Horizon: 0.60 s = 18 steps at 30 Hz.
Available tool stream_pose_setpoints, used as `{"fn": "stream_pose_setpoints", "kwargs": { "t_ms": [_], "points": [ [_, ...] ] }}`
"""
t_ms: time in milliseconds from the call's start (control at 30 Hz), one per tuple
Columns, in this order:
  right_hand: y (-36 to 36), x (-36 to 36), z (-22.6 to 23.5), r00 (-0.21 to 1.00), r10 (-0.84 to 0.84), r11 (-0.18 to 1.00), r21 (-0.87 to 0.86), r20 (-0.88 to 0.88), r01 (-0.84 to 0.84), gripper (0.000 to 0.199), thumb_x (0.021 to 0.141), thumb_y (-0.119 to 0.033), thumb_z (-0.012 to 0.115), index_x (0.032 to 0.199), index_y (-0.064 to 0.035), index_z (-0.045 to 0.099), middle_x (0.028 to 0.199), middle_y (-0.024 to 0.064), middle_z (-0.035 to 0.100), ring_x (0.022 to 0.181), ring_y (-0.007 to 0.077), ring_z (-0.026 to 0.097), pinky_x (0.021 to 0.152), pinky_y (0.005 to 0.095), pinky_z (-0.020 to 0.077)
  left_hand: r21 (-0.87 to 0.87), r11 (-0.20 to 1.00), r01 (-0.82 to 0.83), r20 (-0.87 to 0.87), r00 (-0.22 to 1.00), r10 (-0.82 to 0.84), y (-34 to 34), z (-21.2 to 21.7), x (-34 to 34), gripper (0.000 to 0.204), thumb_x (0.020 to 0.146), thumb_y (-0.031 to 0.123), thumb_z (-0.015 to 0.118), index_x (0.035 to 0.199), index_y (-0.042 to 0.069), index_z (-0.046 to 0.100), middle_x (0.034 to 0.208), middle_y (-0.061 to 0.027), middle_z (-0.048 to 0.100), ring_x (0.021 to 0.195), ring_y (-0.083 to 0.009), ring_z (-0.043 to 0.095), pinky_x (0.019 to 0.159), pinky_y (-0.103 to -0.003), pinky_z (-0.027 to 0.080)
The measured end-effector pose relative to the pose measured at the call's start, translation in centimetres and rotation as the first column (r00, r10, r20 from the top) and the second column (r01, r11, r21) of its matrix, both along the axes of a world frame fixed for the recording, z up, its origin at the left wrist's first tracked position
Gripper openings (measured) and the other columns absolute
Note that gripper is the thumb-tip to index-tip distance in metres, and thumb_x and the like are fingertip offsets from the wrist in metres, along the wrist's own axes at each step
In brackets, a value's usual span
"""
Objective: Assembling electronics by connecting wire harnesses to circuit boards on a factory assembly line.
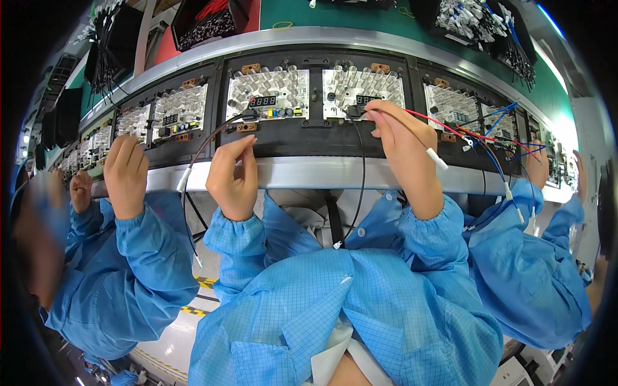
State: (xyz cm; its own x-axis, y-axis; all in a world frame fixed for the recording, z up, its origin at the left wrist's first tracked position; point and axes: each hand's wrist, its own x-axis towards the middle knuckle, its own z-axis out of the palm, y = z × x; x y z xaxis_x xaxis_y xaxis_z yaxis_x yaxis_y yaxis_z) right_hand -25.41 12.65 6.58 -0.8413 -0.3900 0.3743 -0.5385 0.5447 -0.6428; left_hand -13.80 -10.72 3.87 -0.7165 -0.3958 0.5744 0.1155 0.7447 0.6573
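My right hand (405,151) is closed in a pinch at the lower edge of a white circuit board (393,87), beside a black connector (353,112). A brown wire with a white sleeved end (436,159) runs from its fingertips over the back of the hand. From that connector a thin black wire (362,186) hangs past the rail toward my jacket. My left hand (235,177) hovers just below another circuit board (299,87), thumb and forefinger drawn together, with nothing visible in them. On that board a black connector (249,114) carries a brown wire (207,143) trailing left.
Similar boards sit in black trays (277,143) along a metal rail (302,174). Co-workers' hands (127,174) work on both sides. Red and blue wires (496,122) spread over the tray at right. Black bins (209,26) of wires stand along the back.
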Motion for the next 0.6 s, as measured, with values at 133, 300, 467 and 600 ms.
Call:
{"fn": "stream_pose_setpoints", "kwargs": {
  "t_ms": [133, 300, 467, 600],
  "points": [
    [0.0, 0.0, -0.2, 0.999, 0.024, 1.000, -0.006, 0.045, -0.024, 0.015, 0.089, -0.005, 0.059, 0.102, -0.0032, 0.066, 0.090, 0.0080, 0.070, 0.065, 0.0144, 0.067, 0.059, 0.0227, 0.0523, -0.002, 1.000, 0.022, 0.006, 1.000, -0.022, 0.0, 0.1, 0.0, 0.018, 0.080, -0.011, 0.062, 0.094, -0.001, 0.067, 0.084, -0.0104, 0.068, 0.072, -0.0196, 0.063, 0.064, -0.027, 0.049],
    [0.8, 1.0, -1.6, 0.996, 0.074, 0.995, -0.063, -0.055, -0.077, 0.021, 0.084, 0.002, 0.063, 0.104, -0.0038, 0.066, 0.090, 0.0102, 0.069, 0.066, 0.0163, 0.066, 0.060, 0.0240, 0.0521, 0.014, 0.999, 0.044, 0.010, 0.999, -0.044, 0.0, 0.3, 0.2, 0.018, 0.080, -0.011, 0.060, 0.093, -0.001, 0.066, 0.083, -0.0112, 0.067, 0.073, -0.0200, 0.064, 0.064, -0.027, 0.049],
    [3.3, 1.9, -1.2, 0.957, -0.001, 0.997, -0.078, -0.291, -0.023, 0.022, 0.082, 0.008, 0.061, 0.101, -0.0023, 0.066, 0.090, 0.0114, 0.068, 0.072, 0.0162, 0.065, 0.062, 0.0250, 0.0509, 0.022, 0.994, 0.103, -0.005, 0.995, -0.103, 0.3, 0.8, 0.5, 0.021, 0.078, -0.013, 0.058, 0.093, -0.001, 0.066, 0.082, -0.0129, 0.067, 0.075, -0.0226, 0.065, 0.066, -0.029, 0.050],
    [7.3, 3.7, -1.7, 0.993, -0.050, 0.958, -0.286, -0.110, 0.017, 0.013, 0.085, 0.008, 0.054, 0.096, 0.0022, 0.060, 0.089, 0.0122, 0.064, 0.069, 0.0140, 0.060, 0.060, 0.0244, 0.0474, 0.029, 0.973, 0.231, -0.043, 0.972, -0.229, 1.5, 1.6, 0.3, 0.023, 0.075, -0.015, 0.056, 0.092, -0.002, 0.066, 0.080, -0.0130, 0.066, 0.073, -0.0243, 0.064, 0.066, -0.030, 0.050]
  ]
}}
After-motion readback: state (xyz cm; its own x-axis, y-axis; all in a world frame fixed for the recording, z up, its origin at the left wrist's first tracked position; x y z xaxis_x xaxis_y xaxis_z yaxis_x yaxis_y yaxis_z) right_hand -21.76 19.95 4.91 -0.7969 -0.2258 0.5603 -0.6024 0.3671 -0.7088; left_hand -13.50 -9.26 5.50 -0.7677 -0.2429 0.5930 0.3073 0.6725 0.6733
